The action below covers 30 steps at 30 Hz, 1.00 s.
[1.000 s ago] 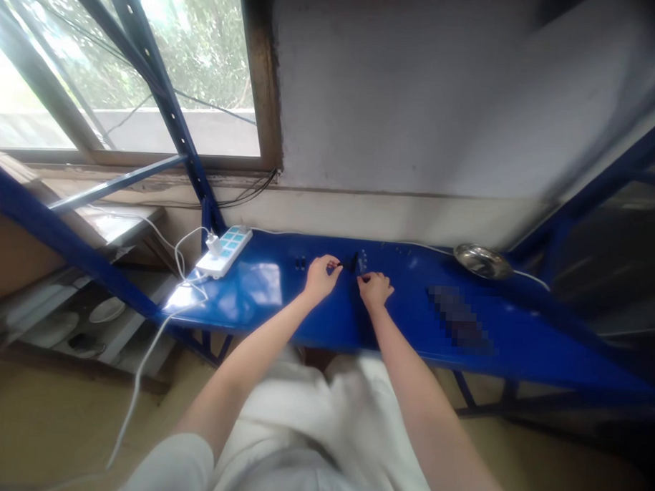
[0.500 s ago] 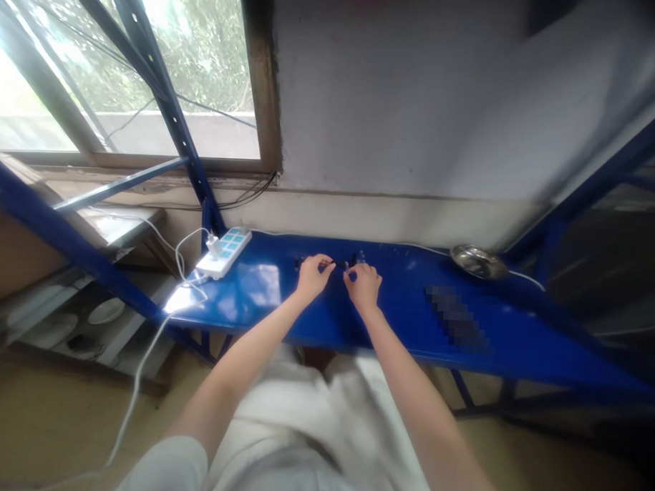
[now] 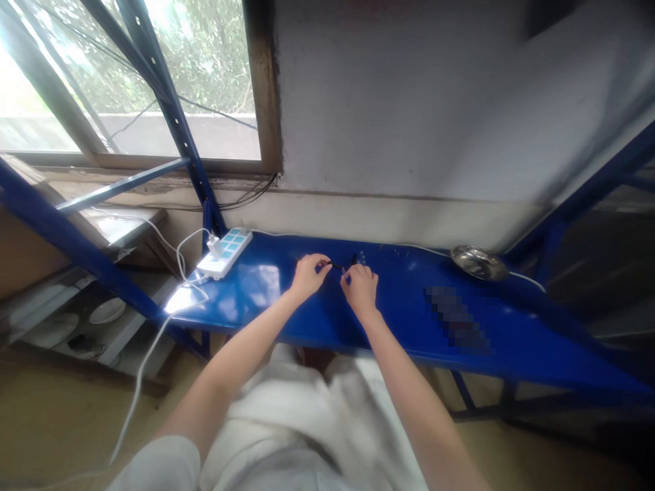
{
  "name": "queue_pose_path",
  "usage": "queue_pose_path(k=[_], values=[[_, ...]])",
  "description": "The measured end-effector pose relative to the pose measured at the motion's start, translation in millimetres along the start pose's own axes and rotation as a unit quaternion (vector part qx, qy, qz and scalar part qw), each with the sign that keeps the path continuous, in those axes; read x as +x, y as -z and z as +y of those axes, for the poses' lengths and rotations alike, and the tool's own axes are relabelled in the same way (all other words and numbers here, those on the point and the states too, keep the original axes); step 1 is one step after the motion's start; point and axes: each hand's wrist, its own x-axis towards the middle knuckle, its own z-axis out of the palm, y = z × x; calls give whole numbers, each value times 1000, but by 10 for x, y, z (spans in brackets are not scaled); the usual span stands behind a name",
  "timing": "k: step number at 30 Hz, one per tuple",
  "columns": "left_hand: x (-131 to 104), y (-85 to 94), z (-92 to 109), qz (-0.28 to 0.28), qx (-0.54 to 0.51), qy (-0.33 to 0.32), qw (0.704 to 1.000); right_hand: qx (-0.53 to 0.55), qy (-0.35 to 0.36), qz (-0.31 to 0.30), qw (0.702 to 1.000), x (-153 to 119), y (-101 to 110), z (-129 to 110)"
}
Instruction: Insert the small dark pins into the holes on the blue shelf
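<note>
Over the blue bench (image 3: 405, 305), my left hand (image 3: 309, 275) pinches one end of a thin black rod-like piece (image 3: 335, 265), too small to name more closely. My right hand (image 3: 361, 288) is closed in a pinch at the other end, on a small pale, clear-looking bit (image 3: 346, 274) that meets or nearly meets the rod. Just beyond the right fingers lie several small clear pieces (image 3: 361, 257) and a small dark item, partly hidden by that hand.
A white power strip (image 3: 226, 253) with a plugged-in charger sits at the bench's left end, its cord hanging to the floor. A shiny metal bowl (image 3: 477, 262) stands back right, with a blurred dark flat object (image 3: 457, 318) nearer. Blue frame posts (image 3: 166, 100) rise at both sides.
Both hands have shifted slightly left. The pale bit in my right fingers now sits a little lower beside the end of the black rod; both pinches stay closed.
</note>
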Motion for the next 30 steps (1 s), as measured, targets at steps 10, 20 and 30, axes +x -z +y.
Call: queue_pose_path(k=[10,20,30], values=[[-9,88,-2,-41,18,-14,999,-43,41,-24,998,10,60,-43],[-49,20,-73,-105,40,-30,993,-28,66,-26,997,16,87,-127],[-73,-13,28,-146,131,-52,979,-7,56,-20,998,-58,-53,-77]])
